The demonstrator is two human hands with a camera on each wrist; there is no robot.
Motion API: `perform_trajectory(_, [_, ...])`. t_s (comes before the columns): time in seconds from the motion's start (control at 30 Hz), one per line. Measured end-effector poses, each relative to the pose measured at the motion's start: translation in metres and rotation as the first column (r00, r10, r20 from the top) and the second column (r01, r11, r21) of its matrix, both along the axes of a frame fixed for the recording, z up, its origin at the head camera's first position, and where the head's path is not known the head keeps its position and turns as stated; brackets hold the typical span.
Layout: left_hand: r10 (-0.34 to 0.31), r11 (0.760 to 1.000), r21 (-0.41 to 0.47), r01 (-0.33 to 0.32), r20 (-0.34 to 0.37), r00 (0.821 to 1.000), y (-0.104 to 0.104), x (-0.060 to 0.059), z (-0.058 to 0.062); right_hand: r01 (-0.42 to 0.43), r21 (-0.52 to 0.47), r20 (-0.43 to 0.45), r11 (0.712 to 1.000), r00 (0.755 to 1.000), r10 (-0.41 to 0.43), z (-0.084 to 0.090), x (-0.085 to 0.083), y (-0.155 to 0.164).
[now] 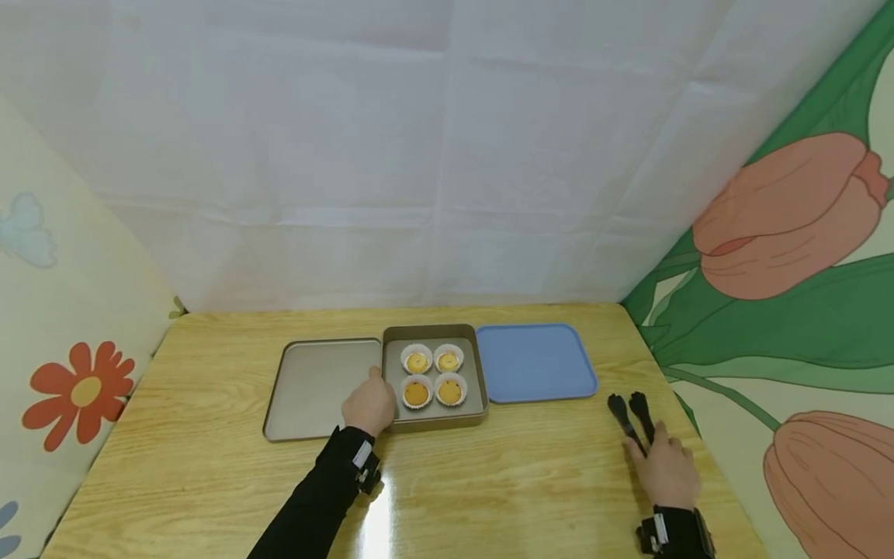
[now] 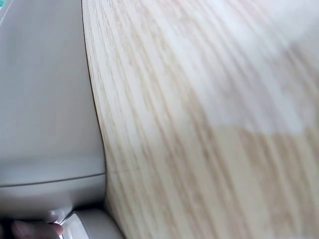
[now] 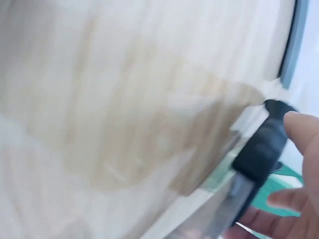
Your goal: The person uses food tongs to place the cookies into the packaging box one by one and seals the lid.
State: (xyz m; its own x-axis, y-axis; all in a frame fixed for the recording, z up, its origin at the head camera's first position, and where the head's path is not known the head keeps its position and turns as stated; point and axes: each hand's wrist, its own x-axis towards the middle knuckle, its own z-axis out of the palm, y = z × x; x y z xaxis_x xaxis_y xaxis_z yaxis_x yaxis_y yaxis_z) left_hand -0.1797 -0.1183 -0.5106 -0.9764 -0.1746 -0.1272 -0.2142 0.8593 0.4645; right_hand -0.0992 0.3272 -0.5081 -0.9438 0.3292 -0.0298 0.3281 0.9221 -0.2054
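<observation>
Wooden table (image 1: 209, 481): left hand (image 1: 368, 405) curls on the near-left corner of the tart pan (image 1: 477, 365), steadying it mid-table. Right hand (image 1: 667, 468), fingers curled, picks up black tongs (image 1: 632, 415) near the right edge.

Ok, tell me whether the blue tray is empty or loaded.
Empty: the blue tray shows only bare surface; all four tarts sit in the neighbouring pan.

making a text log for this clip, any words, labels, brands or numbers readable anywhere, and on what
None: no readable text in any view.
Baking pan, flat tray, blue tray, black tongs, four egg tarts: no lettering shows.
Both wrist views are blurred.
</observation>
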Motion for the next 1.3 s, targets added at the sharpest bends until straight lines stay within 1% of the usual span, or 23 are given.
perform_trajectory(0.07, [-0.003,1.0,0.002,0.003,0.0,1.0,0.0,0.0,-0.001,-0.022,0.034,-0.072,0.999,0.997,0.024,0.002,0.0,-0.007])
perform_trajectory(0.13, [-0.009,1.0,0.005,0.009,-0.003,1.0,-0.001,0.0,-0.003,-0.051,0.066,-0.161,0.996,0.985,0.062,0.006,0.0,-0.014])
perform_trajectory(0.2, [-0.017,1.0,0.012,0.017,-0.011,1.0,-0.002,0.0,-0.003,-0.095,0.086,-0.261,0.992,0.958,0.115,0.01,-0.002,-0.023])
perform_trajectory(0.23, [-0.02,1.0,0.019,0.02,-0.02,1.0,-0.002,0.0,-0.004,-0.124,0.093,-0.307,0.988,0.94,0.147,0.013,-0.003,-0.028])
perform_trajectory(0.33, [-0.012,0.998,0.063,0.015,-0.043,0.999,-0.004,0.0,-0.004,-0.209,0.098,-0.401,0.973,0.886,0.231,0.021,-0.009,-0.044])
perform_trajectory(0.4, [0.008,0.995,0.099,0.0,-0.075,0.997,-0.006,0.001,-0.007,-0.263,0.104,-0.439,0.959,0.853,0.282,0.025,-0.014,-0.055])
perform_trajectory(0.47, [0.034,0.99,0.143,-0.019,-0.107,0.994,-0.007,0.002,-0.01,-0.295,0.088,-0.45,0.951,0.84,0.302,0.028,-0.018,-0.067])
perform_trajectory(0.53, [0.06,0.981,0.192,-0.03,-0.153,0.986,-0.009,0.004,-0.012,-0.337,0.081,-0.458,0.938,0.824,0.335,0.029,-0.021,-0.078])
perform_trajectory(0.57, [0.071,0.976,0.214,-0.033,-0.172,0.982,-0.01,0.005,-0.013,-0.353,0.078,-0.455,0.932,0.82,0.348,0.029,-0.022,-0.083])
perform_trajectory(0.63, [0.087,0.966,0.257,-0.032,-0.204,0.975,-0.013,0.007,-0.011,-0.376,0.063,-0.442,0.924,0.82,0.364,0.03,-0.025,-0.092])
perform_trajectory(0.73, [0.086,0.959,0.283,-0.013,-0.248,0.965,-0.019,0.011,-0.006,-0.404,0.044,-0.422,0.914,0.821,0.384,0.03,-0.026,-0.103])
perform_trajectory(0.83, [0.057,0.968,0.252,0.018,-0.284,0.957,-0.026,0.015,-0.002,-0.417,0.023,-0.41,0.909,0.825,0.389,0.029,-0.026,-0.111])
perform_trajectory(0.93, [0.005,0.979,0.195,0.059,-0.314,0.95,-0.034,0.02,-0.001,-0.426,0.016,-0.401,0.905,0.826,0.396,0.027,-0.026,-0.116])
perform_trajectory(0.97, [-0.022,0.982,0.171,0.079,-0.316,0.949,-0.036,0.023,-0.002,-0.43,0.014,-0.4,0.903,0.825,0.399,0.026,-0.026,-0.118])
perform_trajectory(1.07, [-0.113,0.985,0.09,0.144,-0.29,0.95,-0.041,0.03,-0.004,-0.436,0.014,-0.388,0.9,0.827,0.407,0.024,-0.027,-0.122])
perform_trajectory(1.17, [-0.213,0.976,0.0,0.218,-0.226,0.951,-0.044,0.036,-0.008,-0.443,0.009,-0.366,0.897,0.833,0.415,0.023,-0.029,-0.125])
perform_trajectory(1.23, [-0.258,0.966,-0.044,0.254,-0.191,0.947,-0.044,0.038,-0.01,-0.448,0.008,-0.353,0.894,0.835,0.422,0.023,-0.029,-0.127])
perform_trajectory(1.3, [-0.286,0.958,-0.063,0.279,-0.163,0.944,-0.043,0.039,-0.012,-0.454,0.007,-0.355,0.891,0.832,0.427,0.023,-0.029,-0.128])
